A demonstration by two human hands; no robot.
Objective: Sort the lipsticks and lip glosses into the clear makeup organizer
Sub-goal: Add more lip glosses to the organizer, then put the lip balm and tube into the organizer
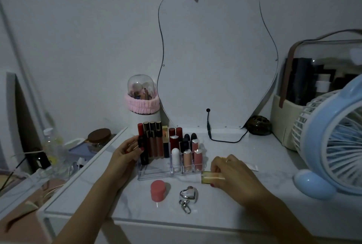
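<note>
A clear makeup organizer [146, 175] is set on the pale marbled worktop [254, 194], in front of a wavy-edged mirror [215, 57] that leans against the wall. Its rear compartments are filled with upright tubes: a red lipstick [140, 129] at the far left, three dark lip glosses with gold caps [154, 141], a gold-cased lipstick [165, 143], two deep red ones [175, 137] and two black ones [189, 137]. In the front row a white tube [175, 158] and pink glosses with silver caps [193, 157] are seen standing, while the front-left compartment looks unfilled. The left hand [125, 157] is held at the organizer's left end, its fingers curled round a black lipstick [143, 151] that is kept upright at the left-hand compartments; whether the tube already rests inside one cannot be told. The right hand [231, 173] is laid on the worktop just right of the organizer, and a yellowish clear lip gloss [210, 176] is pinched between its thumb and fingers, lying nearly level with one end close to the organizer's front-right corner. Nearer the front edge, a small pink jar [157, 190] and a silver heart-shaped keychain [188, 194] are placed apart from the organizer. A blue fan [333, 145] is stationed at the right, and a domed brush holder with a pink band [141, 98] stands behind the organizer.
</note>
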